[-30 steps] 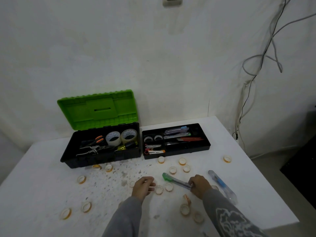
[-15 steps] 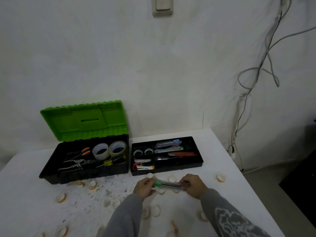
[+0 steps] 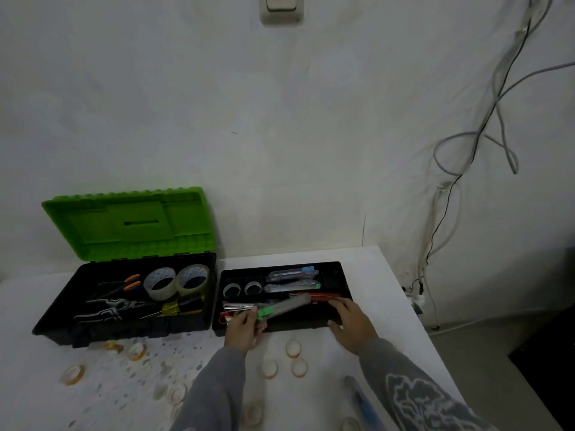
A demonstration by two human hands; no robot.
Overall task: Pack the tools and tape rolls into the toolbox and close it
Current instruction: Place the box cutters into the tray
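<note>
Over the tray (image 3: 337,270), the green-ended cutter (image 3: 281,308) is gripped by the left hand (image 3: 245,329), the right hand (image 3: 351,325) spread loose; held by one end, it may be dropped crosswise.

Single head-worn wide-angle view, faces forward and down across the tabletop (image 3: 370,275) toward the wall (image 3: 280,135). Sleeves (image 3: 214,393) enter at bottom edge, nearest the lens; toolbox (image 3: 130,222) sits mid-frame, farther off.
</note>
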